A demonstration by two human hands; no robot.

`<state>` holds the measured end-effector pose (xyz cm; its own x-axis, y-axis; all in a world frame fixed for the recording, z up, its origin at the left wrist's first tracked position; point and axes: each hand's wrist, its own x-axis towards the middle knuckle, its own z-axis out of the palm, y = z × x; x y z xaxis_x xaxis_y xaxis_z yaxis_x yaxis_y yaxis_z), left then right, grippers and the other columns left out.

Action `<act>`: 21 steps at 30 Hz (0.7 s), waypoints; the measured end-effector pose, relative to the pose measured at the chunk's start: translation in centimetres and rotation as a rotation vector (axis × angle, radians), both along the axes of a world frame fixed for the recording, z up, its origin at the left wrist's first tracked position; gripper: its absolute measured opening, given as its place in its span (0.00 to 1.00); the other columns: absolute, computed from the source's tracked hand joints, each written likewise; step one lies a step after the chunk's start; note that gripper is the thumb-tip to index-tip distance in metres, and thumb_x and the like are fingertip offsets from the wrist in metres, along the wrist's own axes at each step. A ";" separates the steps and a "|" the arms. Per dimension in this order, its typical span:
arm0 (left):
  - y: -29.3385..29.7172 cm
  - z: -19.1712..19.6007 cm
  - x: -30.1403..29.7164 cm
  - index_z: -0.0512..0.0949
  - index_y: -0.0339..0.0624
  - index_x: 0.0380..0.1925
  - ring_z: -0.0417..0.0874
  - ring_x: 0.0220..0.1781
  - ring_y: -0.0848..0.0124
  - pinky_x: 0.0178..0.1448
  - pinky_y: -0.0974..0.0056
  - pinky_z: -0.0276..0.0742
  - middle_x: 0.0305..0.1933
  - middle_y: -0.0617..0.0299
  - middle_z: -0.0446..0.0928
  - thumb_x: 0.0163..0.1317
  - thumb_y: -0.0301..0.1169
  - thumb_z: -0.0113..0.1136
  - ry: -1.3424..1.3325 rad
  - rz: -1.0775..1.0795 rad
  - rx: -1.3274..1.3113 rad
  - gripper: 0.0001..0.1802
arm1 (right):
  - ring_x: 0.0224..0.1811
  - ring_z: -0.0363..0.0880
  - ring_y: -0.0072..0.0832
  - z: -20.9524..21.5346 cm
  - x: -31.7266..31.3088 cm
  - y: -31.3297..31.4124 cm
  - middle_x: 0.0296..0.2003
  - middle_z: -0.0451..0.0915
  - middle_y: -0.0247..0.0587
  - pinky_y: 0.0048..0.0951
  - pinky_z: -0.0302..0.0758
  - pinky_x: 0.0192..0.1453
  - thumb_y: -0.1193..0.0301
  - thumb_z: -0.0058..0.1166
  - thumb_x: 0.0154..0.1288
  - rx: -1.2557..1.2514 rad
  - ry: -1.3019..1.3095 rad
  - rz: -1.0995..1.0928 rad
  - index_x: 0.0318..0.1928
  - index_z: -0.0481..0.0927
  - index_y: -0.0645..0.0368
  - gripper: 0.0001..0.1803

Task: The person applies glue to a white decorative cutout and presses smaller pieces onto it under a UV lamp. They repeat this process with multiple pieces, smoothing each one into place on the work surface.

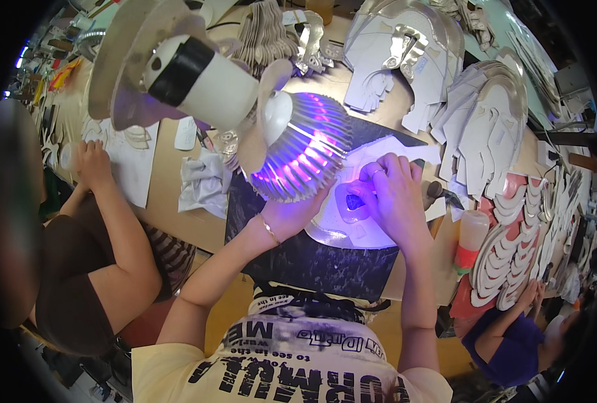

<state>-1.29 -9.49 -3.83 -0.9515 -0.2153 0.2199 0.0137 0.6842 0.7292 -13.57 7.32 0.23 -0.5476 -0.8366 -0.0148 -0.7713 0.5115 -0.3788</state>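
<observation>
The right hand (398, 195) curls over the white piece (372, 235) on the black board (312, 265); a ribbed lamp (305, 151) partly hides the left hand (293, 216) (I can't tell either grip's state). 2 pale stacks (483, 127) lie far right.

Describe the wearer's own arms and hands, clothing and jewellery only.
Short pale-yellow sleeves leave both forearms uncovered. A thin gold-toned bracelet circles the left wrist; the left hand is partly hidden. The right hand is gloveless, with a slim ring.
</observation>
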 end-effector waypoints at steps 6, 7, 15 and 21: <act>1.8 0.0 2.2 0.80 0.36 0.43 0.81 0.40 0.63 0.42 0.63 0.78 0.44 0.56 0.75 0.65 0.24 0.62 -0.103 0.170 0.111 0.08 | 0.47 0.74 0.35 1.0 0.8 -0.3 0.36 0.75 0.36 0.41 0.65 0.60 0.67 0.57 0.63 0.031 0.185 0.245 0.44 0.79 0.56 0.11; 2.0 -0.1 2.3 0.80 0.36 0.44 0.81 0.41 0.62 0.43 0.62 0.78 0.45 0.56 0.75 0.64 0.24 0.63 -0.112 0.191 0.085 0.09 | 0.46 0.74 0.34 1.3 1.4 0.0 0.36 0.75 0.35 0.42 0.65 0.60 0.68 0.56 0.63 0.067 0.208 0.248 0.45 0.80 0.56 0.11; 2.6 0.1 2.7 0.82 0.40 0.45 0.81 0.46 0.56 0.50 0.56 0.77 0.48 0.52 0.77 0.60 0.24 0.66 -0.080 0.253 0.035 0.12 | 0.47 0.75 0.30 1.9 6.6 1.8 0.38 0.76 0.34 0.42 0.63 0.61 0.71 0.56 0.63 0.047 0.171 0.062 0.54 0.81 0.54 0.18; 1.7 1.9 4.3 0.83 0.44 0.47 0.78 0.58 0.49 0.59 0.53 0.75 0.59 0.48 0.75 0.57 0.24 0.67 -0.117 0.177 -0.027 0.16 | 0.39 0.78 0.33 1.3 5.6 0.6 0.34 0.79 0.36 0.41 0.63 0.53 0.64 0.57 0.69 0.030 0.105 -0.119 0.44 0.81 0.55 0.10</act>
<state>3.00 -7.77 -1.90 -0.9187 -0.3770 0.1176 -0.1925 0.6874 0.7003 -8.01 7.87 1.56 -0.6427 -0.7657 0.0237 -0.7392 0.6117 -0.2818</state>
